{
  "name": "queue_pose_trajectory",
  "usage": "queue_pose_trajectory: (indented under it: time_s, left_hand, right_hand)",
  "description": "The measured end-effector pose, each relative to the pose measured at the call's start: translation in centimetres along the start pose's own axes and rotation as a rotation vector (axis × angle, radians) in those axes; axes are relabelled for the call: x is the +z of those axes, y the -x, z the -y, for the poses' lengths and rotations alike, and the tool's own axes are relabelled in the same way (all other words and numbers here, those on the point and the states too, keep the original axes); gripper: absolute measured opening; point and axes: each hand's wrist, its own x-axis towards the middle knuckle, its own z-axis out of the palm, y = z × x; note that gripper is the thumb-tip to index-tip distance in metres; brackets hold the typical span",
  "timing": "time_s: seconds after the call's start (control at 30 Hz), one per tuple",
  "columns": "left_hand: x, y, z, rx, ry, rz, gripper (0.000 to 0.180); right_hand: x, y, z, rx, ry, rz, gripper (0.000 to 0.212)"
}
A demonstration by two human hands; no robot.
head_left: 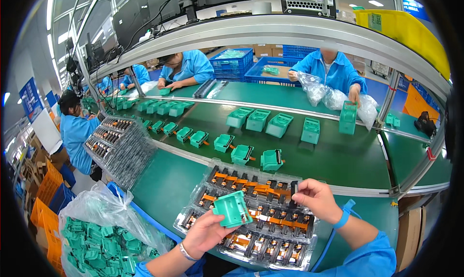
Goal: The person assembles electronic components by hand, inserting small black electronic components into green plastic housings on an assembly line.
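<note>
My left hand (209, 233) grips a green plastic housing (233, 208), its hollow side turned up, above a clear blister tray (309, 254). My right hand (315, 198), wearing a blue wrist strap, pinches a small black part (294, 194) at the tray's far right corner. Whether that part is fully out of its pocket, I cannot tell. Rows of black parts with orange flat cables (285, 223) fill the tray. The left hand and housing cover some of the pockets.
A plastic bag of green housings (96, 243) stands at my left, near a tall stack of filled trays (121, 151). Beyond my tray, green housings (271, 159) line the green conveyor belt (338, 161). Co-workers in blue sit across; one person's hand (355, 94) holds a housing. A metal frame (270, 28) crosses overhead.
</note>
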Motion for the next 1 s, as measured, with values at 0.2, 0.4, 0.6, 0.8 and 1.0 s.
queue_pose_trajectory:
  time_s: [0.2, 0.4, 0.6, 0.8, 1.0]
  left_hand:
    - [-2.3, -0.2, 2.3, 0.177, -0.125, -0.092, 0.029]
    - [-1.8, 0.0, 3.0, 0.289, -0.373, -0.209, 0.025]
    - [-1.7, 0.4, 3.2, 0.279, -0.36, -0.163, 0.026]
    - [-1.9, 0.6, 3.2, 0.267, -0.415, -0.144, 0.027]
    - [-1.5, 0.6, 3.5, 0.403, -0.499, -0.087, 0.028]
  right_hand:
    - [5.4, 0.6, 2.0, -0.026, -0.205, 0.118, 0.022]
    - [7.1, -0.3, 1.2, -0.067, 0.186, 0.117, 0.022]
    - [7.7, -0.9, 0.1, -0.059, 0.258, 0.116, 0.02]
    - [7.0, -1.9, -2.3, 0.095, 0.021, 0.224, 0.021]
    - [7.8, -1.7, -1.8, 0.142, -0.107, 0.206, 0.021]
